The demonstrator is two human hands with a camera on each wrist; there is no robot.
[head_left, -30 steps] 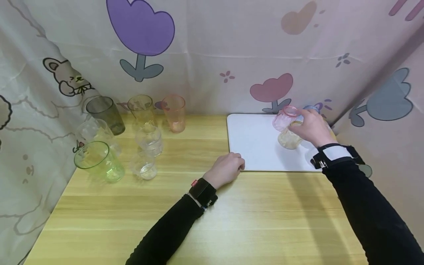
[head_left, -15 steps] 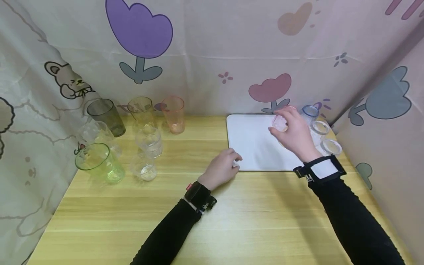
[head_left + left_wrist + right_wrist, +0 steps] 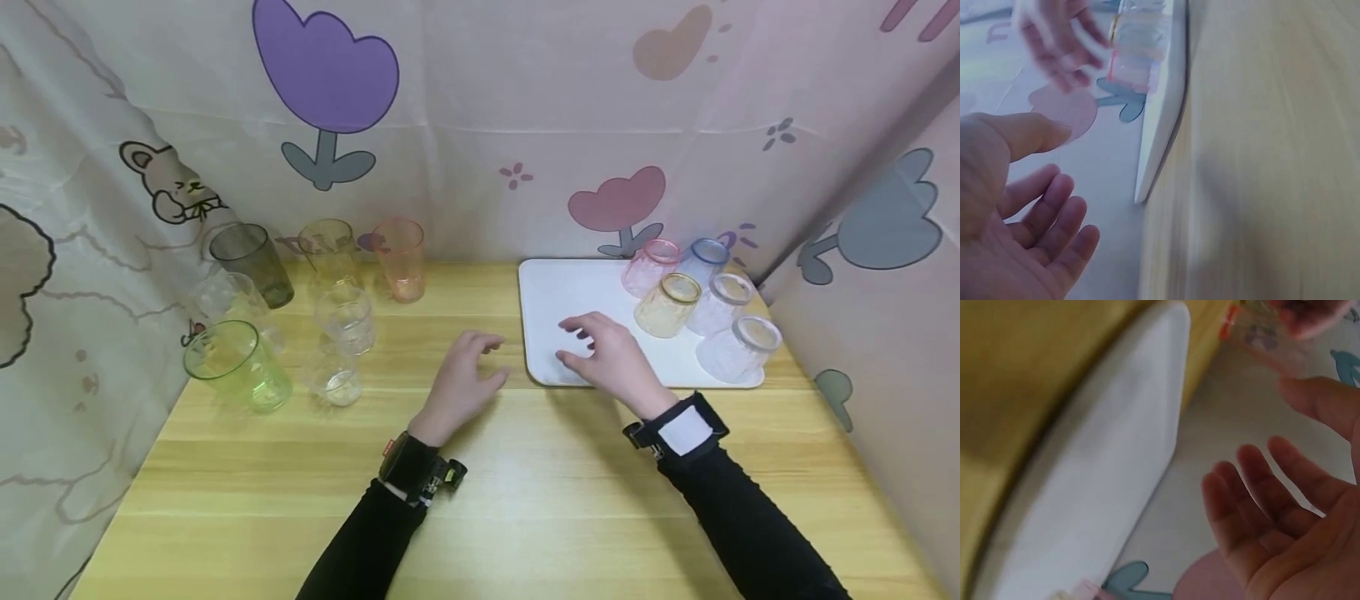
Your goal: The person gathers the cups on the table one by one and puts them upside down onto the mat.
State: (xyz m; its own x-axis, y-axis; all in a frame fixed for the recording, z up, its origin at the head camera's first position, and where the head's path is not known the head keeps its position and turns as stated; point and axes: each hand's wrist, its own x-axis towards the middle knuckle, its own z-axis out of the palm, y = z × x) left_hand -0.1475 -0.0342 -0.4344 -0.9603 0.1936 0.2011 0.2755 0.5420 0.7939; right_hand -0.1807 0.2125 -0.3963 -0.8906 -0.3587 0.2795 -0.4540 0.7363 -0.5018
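Observation:
My right hand (image 3: 617, 360) hovers over the left half of a white tray (image 3: 558, 292), its fingers spread in a loose curve and nothing between them. Left of the tray's edge, my left hand (image 3: 459, 382) is above the table, fingers parted and holding nothing. On the tray's right half several small glasses stand upside down: a pink glass (image 3: 649, 268), a yellow glass (image 3: 666, 307), a blue glass (image 3: 703, 260) and clear ones such as the front clear glass (image 3: 735, 350). Both wrist views show the palms without anything in them.
Several upright tumblers stand at the table's left: a grey tumbler (image 3: 255, 265), an amber tumbler (image 3: 327, 250), an orange tumbler (image 3: 401, 260) and a green tumbler (image 3: 238, 367). Small clear glasses, such as a clear glass (image 3: 337, 379), stand beside them. A printed curtain (image 3: 465, 100) closes off the back.
My right hand has come away from the yellow and pink glasses and moved left and nearer, over the tray's left half. My left hand has left the tray edge, moved left and spread its fingers.

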